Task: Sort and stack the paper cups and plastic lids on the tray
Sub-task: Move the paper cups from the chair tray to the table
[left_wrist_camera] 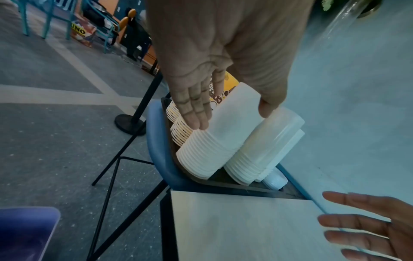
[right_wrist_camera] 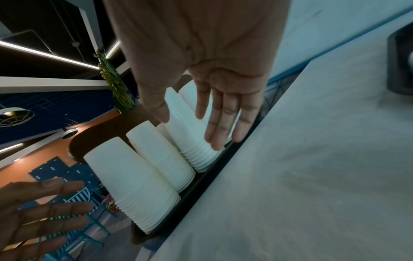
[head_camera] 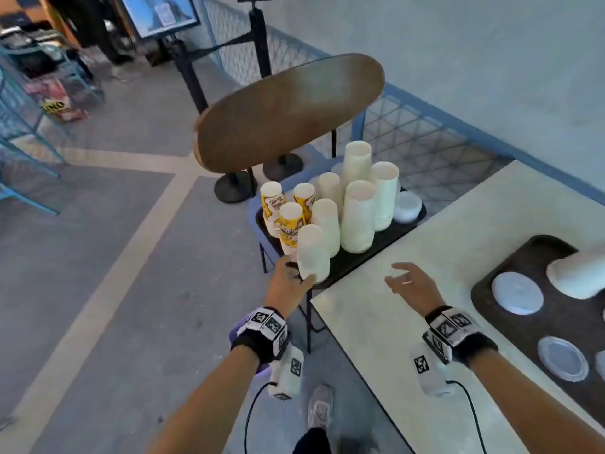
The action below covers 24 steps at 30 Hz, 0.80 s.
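Observation:
A dark tray [head_camera: 393,237] on a blue chair holds several upside-down stacks of white paper cups, three yellow printed cup stacks [head_camera: 289,224] and a pile of white lids [head_camera: 407,207]. My left hand [head_camera: 302,276] is at the nearest white stack [head_camera: 312,253]. In the left wrist view its straight fingers [left_wrist_camera: 196,120] lie along one side of that stack [left_wrist_camera: 223,132] and the thumb along the other. My right hand [head_camera: 401,278] hovers empty over the table corner, fingers spread; in the right wrist view the fingers [right_wrist_camera: 219,127] point at the white stacks [right_wrist_camera: 134,185].
A pale table [head_camera: 409,339] stands right of the chair. On it a second dark tray [head_camera: 523,257] carries a white lid [head_camera: 517,293], a clear lid [head_camera: 563,358] and a white cup on its side [head_camera: 579,273]. The brown chair back [head_camera: 288,113] rises behind the cups. Black stanchion bases [head_camera: 235,188] stand beyond.

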Available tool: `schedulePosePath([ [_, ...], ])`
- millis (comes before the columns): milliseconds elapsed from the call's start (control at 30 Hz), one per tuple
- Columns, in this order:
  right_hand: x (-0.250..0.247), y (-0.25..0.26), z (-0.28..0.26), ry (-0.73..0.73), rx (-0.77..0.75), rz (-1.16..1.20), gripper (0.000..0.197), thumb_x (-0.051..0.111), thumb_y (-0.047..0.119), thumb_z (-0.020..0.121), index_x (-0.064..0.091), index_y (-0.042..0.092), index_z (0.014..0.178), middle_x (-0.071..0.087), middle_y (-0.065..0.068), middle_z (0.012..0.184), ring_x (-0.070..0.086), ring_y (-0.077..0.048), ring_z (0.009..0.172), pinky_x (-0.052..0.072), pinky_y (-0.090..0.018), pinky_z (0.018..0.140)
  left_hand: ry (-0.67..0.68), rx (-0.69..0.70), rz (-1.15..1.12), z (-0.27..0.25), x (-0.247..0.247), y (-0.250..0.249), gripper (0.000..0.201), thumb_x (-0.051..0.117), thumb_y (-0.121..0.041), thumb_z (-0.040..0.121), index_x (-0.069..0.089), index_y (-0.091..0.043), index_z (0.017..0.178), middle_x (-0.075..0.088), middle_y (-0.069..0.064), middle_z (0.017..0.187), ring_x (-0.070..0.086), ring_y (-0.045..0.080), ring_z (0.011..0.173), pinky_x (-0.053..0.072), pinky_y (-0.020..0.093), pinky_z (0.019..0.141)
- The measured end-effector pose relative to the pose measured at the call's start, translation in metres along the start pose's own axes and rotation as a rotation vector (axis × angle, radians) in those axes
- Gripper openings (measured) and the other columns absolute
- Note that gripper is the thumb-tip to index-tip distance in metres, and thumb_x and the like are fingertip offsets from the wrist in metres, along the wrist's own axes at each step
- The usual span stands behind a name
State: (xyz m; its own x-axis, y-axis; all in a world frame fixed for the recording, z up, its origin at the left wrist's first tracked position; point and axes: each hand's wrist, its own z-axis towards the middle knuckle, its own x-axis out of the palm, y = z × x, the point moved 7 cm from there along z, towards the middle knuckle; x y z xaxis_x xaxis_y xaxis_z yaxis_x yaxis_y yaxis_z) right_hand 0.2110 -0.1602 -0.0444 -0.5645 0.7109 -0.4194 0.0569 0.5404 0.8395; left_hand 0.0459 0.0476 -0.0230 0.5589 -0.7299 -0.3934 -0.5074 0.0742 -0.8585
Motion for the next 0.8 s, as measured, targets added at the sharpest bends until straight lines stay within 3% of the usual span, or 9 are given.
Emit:
schedulePosePath([
  [67,0.002,0.007,0.016,-0.044,0.011,-0.049,0.034,0.069,0.023,0.082,0.053,0.018,0.111,0.060,-0.006,0.085,0.058,-0.021,0.083,0.047,-0.022,0.073,-0.009,-0.002,-0.062,0.011,0.004,-0.001,0.067,0.072,-0.020,0.080,0.033,-0.011,0.133,0.047,0.003,0.111,0.051,0.016,0.097,0.044,0.017,0.074],
  [233,0.015,0.023,0.052,-0.106,0.017,-0.031,0.059,0.072,0.023,0.078,0.043,0.014,0.129,0.058,-0.009,0.102,0.058,-0.025,0.101,0.045,-0.035,0.091,-0.073,-0.030,-0.067,0.038,0.018,0.014,0.074,0.078,-0.027,0.072,0.034,-0.018,0.131,0.047,0.002,0.126,0.049,0.022,0.118,0.044,0.035,0.100],
  [333,0.023,0.031,0.072,-0.118,0.004,-0.049,0.070,0.075,0.022,0.076,0.037,0.011,0.134,0.057,-0.016,0.117,0.054,-0.027,0.111,0.040,-0.031,0.092,-0.087,-0.048,-0.131,0.050,0.030,0.025,0.071,0.082,-0.025,0.067,0.035,-0.028,0.120,0.048,-0.002,0.123,0.050,0.022,0.117,0.046,0.044,0.101],
  [467,0.038,0.035,0.094,-0.088,0.026,-0.044,0.081,0.077,0.021,0.073,0.030,0.011,0.138,0.052,-0.016,0.129,0.049,-0.027,0.120,0.038,-0.032,0.096,-0.136,-0.061,-0.152,0.060,0.038,0.036,0.078,0.083,-0.022,0.065,0.037,-0.017,0.128,0.050,0.000,0.128,0.048,0.014,0.113,0.043,0.031,0.099],
  [567,0.047,0.038,0.106,-0.096,0.026,0.010,0.082,0.079,0.015,0.070,0.031,0.010,0.137,0.051,-0.013,0.131,0.049,-0.027,0.122,0.037,-0.029,0.095,-0.172,-0.078,-0.231,0.064,0.041,0.039,0.080,0.084,-0.016,0.064,0.038,-0.014,0.129,0.051,0.000,0.127,0.049,0.015,0.113,0.043,0.032,0.100],
  [700,0.056,0.034,0.121,-0.138,0.080,-0.001,0.090,0.083,0.020,0.064,0.031,0.010,0.137,0.050,-0.012,0.134,0.048,-0.030,0.123,0.041,-0.040,0.100,-0.201,-0.095,-0.300,0.071,0.049,0.042,0.077,0.084,-0.011,0.063,0.039,-0.014,0.126,0.052,0.001,0.124,0.052,0.018,0.112,0.046,0.033,0.098],
  [800,0.060,0.029,0.130,-0.167,0.118,-0.084,0.093,0.084,0.030,0.061,0.031,0.011,0.135,0.053,-0.010,0.132,0.049,-0.032,0.123,0.037,-0.046,0.104,-0.234,-0.110,-0.346,0.075,0.054,0.041,0.077,0.084,-0.007,0.062,0.040,-0.011,0.125,0.054,0.004,0.123,0.053,0.019,0.112,0.045,0.030,0.096],
])
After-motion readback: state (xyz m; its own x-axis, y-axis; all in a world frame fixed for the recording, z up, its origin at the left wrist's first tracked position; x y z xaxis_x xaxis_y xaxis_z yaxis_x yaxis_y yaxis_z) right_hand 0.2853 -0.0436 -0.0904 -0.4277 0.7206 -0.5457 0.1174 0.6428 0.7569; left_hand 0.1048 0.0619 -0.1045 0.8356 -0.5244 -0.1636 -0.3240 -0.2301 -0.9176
